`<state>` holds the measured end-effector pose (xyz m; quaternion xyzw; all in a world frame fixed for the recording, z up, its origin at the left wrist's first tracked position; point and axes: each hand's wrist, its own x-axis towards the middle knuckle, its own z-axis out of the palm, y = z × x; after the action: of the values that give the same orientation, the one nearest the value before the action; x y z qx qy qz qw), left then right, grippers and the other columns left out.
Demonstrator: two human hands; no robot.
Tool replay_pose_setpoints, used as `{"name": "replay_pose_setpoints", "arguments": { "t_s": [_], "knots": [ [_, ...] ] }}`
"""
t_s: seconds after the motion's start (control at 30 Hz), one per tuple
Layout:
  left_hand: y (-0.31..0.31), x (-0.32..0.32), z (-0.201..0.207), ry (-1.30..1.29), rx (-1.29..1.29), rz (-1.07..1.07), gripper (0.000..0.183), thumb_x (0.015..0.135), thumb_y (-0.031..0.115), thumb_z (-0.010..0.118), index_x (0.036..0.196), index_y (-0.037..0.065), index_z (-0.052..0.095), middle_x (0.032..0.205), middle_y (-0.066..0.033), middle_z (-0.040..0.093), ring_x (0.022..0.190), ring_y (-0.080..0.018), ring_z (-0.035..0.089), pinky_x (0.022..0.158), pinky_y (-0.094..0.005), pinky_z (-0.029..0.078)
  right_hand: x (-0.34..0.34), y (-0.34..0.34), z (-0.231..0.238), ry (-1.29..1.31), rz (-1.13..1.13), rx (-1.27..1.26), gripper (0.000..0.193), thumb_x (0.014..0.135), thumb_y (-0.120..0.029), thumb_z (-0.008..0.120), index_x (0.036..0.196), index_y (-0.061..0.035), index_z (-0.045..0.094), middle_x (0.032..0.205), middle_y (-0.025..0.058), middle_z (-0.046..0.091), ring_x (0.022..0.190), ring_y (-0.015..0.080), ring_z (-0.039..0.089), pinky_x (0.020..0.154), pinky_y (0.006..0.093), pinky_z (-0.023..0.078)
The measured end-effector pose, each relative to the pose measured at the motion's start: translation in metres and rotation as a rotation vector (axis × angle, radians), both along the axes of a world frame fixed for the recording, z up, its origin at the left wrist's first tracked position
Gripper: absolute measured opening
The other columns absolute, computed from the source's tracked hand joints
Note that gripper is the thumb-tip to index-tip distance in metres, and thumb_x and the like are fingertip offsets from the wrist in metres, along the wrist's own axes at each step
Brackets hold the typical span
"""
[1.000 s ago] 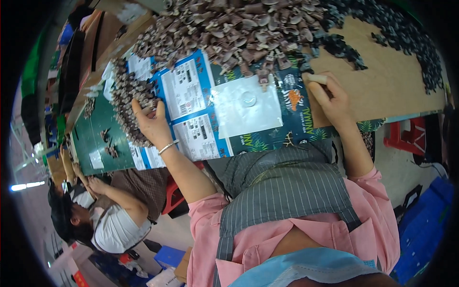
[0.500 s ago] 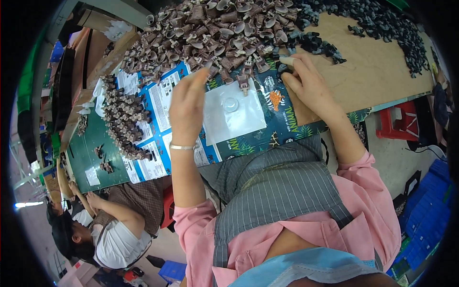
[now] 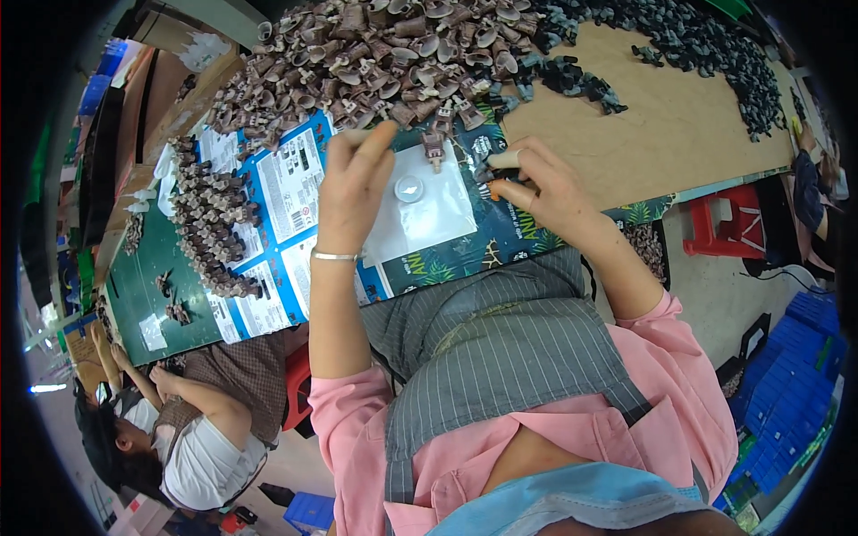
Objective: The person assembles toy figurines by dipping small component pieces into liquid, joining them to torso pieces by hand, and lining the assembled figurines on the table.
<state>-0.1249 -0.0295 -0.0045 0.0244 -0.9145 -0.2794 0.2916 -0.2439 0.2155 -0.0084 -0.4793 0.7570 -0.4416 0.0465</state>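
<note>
My right hand (image 3: 545, 192) pinches a small grey-and-black plastic toy part (image 3: 484, 170) between thumb and index finger, both in finger covers. Above the pile's near edge, my left hand (image 3: 353, 192) has its covered thumb and fingers close together; anything between them is hidden. A clear plastic bag (image 3: 429, 221) lies flat between the hands. On it are a small round clear piece (image 3: 409, 188) and, at its far edge, a brown toy figure part (image 3: 433, 148).
Brown toy parts (image 3: 357, 62) are heaped at the back. Grey-black parts (image 3: 706, 49) spread over brown paper (image 3: 617, 143) at right. Assembled-looking small figures (image 3: 214, 223) stand in rows at left. A person (image 3: 206, 438) sits beyond them. A red stool (image 3: 724, 219) stands right.
My right hand has drawn back from the heap toward me, bringing out the grey-and-black part. My left hand stays near the brown heap. The whole view has shifted slightly.
</note>
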Motion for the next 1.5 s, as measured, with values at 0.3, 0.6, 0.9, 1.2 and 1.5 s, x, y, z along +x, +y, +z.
{"name": "replay_pose_setpoints", "arguments": {
  "t_s": [0.3, 0.6, 0.9, 1.2, 1.5],
  "knots": [
    [0.016, 0.08, -0.024, 0.169, 0.95, 0.306, 0.048, 0.094, -0.004, 0.054, 0.141, 0.002, 0.047, 0.12, -0.005, 0.061, 0.093, -0.0104, 0.059, 0.076, -0.0208, 0.049, -0.009, 0.004, -0.004, 0.068, -0.081, 0.195, 0.029, 0.076, -0.025, 0.077, 0.095, -0.0066, 0.065, 0.091, 0.0078, 0.054, 0.088, 0.0275, 0.06, 0.071, 0.0384, 0.05],
    [0.02, 0.094, -0.03, 0.278, 1.137, 0.293, 0.044, 0.095, 0.0, 0.053, 0.139, 0.002, 0.049, 0.11, -0.006, 0.064, 0.086, -0.0113, 0.063, 0.064, -0.0198, 0.046, 0.01, -0.026, 0.016, -0.363, -0.022, 0.064, 0.019, 0.08, -0.014, 0.073, 0.093, -0.004, 0.064, 0.08, 0.0095, 0.056, 0.08, 0.0289, 0.06, 0.072, 0.0388, 0.048],
    [0.023, 0.1, -0.038, 0.254, 1.144, 0.299, 0.033, 0.093, -0.001, 0.061, 0.126, 0.0, 0.061, 0.113, -0.0059, 0.066, 0.093, -0.0093, 0.062, 0.085, -0.0226, 0.051, 0.028, -0.077, 0.013, 0.567, 0.088, 0.109, 0.016, 0.078, -0.019, 0.072, 0.087, -0.0111, 0.062, 0.084, 0.0028, 0.054, 0.081, 0.0199, 0.057, 0.07, 0.0337, 0.038],
    [0.024, 0.097, -0.03, 0.235, 1.135, 0.237, 0.031, 0.095, 0.004, 0.062, 0.125, 0.001, 0.062, 0.109, -0.0025, 0.065, 0.089, -0.0066, 0.058, 0.077, -0.0205, 0.047, 0.027, -0.076, 0.014, 0.552, 0.101, 0.155, 0.015, 0.076, -0.022, 0.073, 0.083, -0.013, 0.064, 0.082, 0.0008, 0.054, 0.078, 0.0175, 0.057, 0.068, 0.0342, 0.035],
    [0.046, 0.087, -0.022, 0.175, 1.163, 0.183, 0.031, 0.094, 0.001, 0.062, 0.124, -0.001, 0.061, 0.115, -0.0069, 0.066, 0.101, -0.0117, 0.063, 0.091, -0.0251, 0.049, 0.024, -0.075, 0.011, 0.404, 0.121, 0.149, 0.016, 0.077, -0.022, 0.074, 0.086, -0.0114, 0.066, 0.082, 0.0004, 0.056, 0.075, 0.0185, 0.059, 0.068, 0.0336, 0.036]
  ]
}}
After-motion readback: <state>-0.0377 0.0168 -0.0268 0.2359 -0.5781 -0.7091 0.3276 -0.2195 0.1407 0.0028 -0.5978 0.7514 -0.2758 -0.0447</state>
